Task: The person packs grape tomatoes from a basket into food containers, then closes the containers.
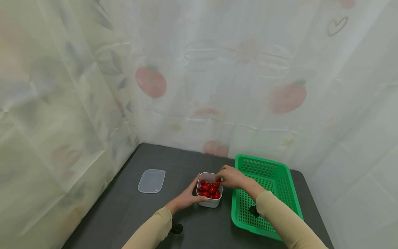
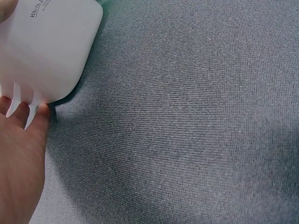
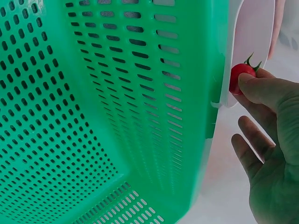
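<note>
A white plastic container filled with several red cherry tomatoes stands on the dark table. My left hand grips it from the left, the thumb along the near side and the fingers round the far side. In the left wrist view, fingertips press against the white wall of the container. Over the container's right rim, my right hand pinches one cherry tomato between thumb and forefinger. Green stem leaves show on that tomato in the right wrist view, and the other fingers are loosely spread.
Right of the container, a green perforated basket sits partly under my right forearm. A translucent square lid lies flat to the left. Printed curtains hang behind the table and along both sides.
</note>
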A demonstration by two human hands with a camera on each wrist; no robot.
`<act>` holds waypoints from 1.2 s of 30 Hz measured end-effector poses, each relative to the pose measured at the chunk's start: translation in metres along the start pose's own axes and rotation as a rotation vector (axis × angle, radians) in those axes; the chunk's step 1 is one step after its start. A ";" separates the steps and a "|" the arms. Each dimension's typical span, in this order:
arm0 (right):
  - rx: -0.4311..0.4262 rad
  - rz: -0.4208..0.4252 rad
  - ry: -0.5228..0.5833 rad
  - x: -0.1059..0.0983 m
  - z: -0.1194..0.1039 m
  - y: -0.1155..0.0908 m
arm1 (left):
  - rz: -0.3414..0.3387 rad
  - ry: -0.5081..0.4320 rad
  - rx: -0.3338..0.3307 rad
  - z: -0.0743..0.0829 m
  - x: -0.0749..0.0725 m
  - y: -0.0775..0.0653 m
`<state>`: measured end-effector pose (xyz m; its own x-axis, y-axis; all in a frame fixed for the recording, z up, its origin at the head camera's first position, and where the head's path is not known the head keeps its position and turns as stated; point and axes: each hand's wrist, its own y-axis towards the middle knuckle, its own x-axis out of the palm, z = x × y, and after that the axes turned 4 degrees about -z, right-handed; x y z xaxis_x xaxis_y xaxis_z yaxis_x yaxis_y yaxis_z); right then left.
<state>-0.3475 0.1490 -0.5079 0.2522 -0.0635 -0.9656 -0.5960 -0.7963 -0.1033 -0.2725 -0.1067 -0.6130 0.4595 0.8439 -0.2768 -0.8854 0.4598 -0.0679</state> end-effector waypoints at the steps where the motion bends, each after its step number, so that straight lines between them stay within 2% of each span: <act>1: 0.001 0.000 -0.003 0.000 0.000 0.000 | -0.002 -0.002 0.003 0.000 0.000 0.000; 17: 0.010 0.024 0.001 -0.005 -0.007 -0.007 | -0.015 -0.026 0.011 0.000 0.001 0.004; 24: -0.008 0.069 -0.021 -0.013 -0.014 -0.009 | -0.005 -0.002 -0.037 0.007 -0.003 0.002; 30: -0.038 0.127 -0.007 -0.020 -0.025 -0.009 | 0.021 0.039 -0.049 0.014 -0.022 -0.008; 36: -0.075 0.149 0.042 -0.030 -0.050 -0.006 | 0.097 0.099 -0.057 0.018 -0.055 -0.032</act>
<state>-0.3138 0.1253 -0.4662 0.1978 -0.2085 -0.9578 -0.5707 -0.8190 0.0604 -0.2681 -0.1632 -0.5780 0.3649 0.8510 -0.3777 -0.9292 0.3585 -0.0901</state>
